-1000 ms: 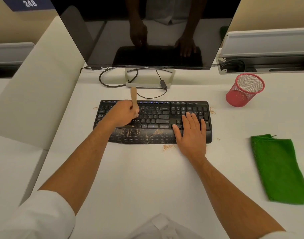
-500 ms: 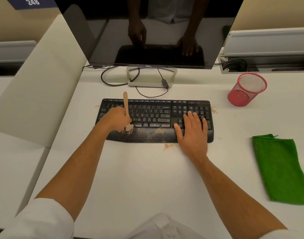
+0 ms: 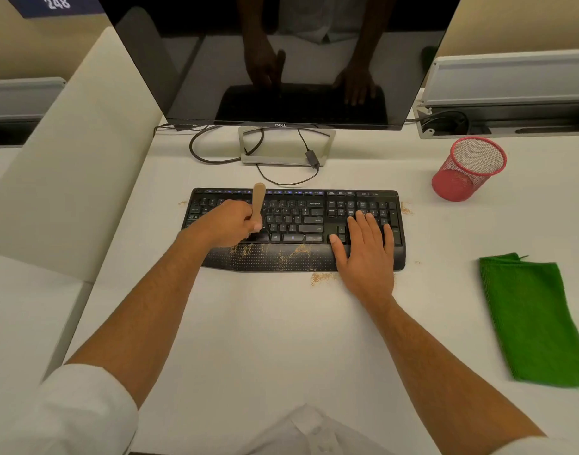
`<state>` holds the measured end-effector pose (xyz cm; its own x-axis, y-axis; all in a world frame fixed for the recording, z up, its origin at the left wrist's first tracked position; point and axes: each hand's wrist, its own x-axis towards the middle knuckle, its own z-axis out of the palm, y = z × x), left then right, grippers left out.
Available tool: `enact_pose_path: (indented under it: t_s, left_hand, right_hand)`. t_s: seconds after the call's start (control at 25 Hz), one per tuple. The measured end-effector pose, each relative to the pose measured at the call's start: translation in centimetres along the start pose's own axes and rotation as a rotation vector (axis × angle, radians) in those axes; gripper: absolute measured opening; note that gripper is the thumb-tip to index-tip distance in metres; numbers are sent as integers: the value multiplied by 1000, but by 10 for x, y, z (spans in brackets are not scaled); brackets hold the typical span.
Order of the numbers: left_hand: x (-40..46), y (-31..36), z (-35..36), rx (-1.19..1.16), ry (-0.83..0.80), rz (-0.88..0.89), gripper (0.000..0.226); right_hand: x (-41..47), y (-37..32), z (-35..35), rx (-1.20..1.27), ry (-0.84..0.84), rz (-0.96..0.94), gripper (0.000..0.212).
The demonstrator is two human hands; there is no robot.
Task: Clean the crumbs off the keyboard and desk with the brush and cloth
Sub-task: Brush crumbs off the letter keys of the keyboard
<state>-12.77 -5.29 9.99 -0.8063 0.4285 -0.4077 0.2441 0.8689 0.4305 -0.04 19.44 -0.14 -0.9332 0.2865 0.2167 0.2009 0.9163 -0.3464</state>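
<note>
Progress: we judge ourselves partway through the brushing stage; nothing shown suggests the wiping has begun
Left grip: our left hand [image 3: 229,223] is clenched around the brush [image 3: 257,205], wooden handle pointing up and away, the head down on the lower key rows, bristles mostly hidden by the fist
Right grip: our right hand [image 3: 367,254] lies flat and released on the right end of the keyboard [image 3: 294,224], fingers straight over the number pad, holding nothing
Left to do: crumbs [image 3: 321,276] sit on the counter [image 3: 265,339] just in front of the palm rest, more speckle the rest itself, and small patches lie beside both ends of the keyboard
Cloth: the green cloth [image 3: 534,316] lies folded and untouched, well apart to the right
Textures: matte black keys, a dotted soft-looking palm rest that may hold grit, smooth white counter, fuzzy cloth, dry sandy crumbs
Shapes: keyboard long with a wavy front edge; brush handle slim and rounded; red mesh cup [image 3: 468,169] round, tilted, standing near the right rear
</note>
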Motion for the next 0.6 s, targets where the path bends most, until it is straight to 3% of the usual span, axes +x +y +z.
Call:
enact_pose_path:
  t_s: [0.12, 0.32, 0.52, 0.6]
  left_hand:
    - [5, 3, -16, 172, -121, 35, 13]
    - [12, 10, -16, 138, 37, 87, 10]
    - [5, 10, -17, 227, -161, 37, 11]
    - [3, 14, -23, 223, -125, 38, 16]
  right_hand:
    - [1, -1, 0, -1, -12, -1, 62]
    - [1, 0, 0, 9, -6, 0, 62]
    - [1, 0, 0, 6, -10, 2, 62]
    - [1, 0, 1, 9, -9, 0, 62]
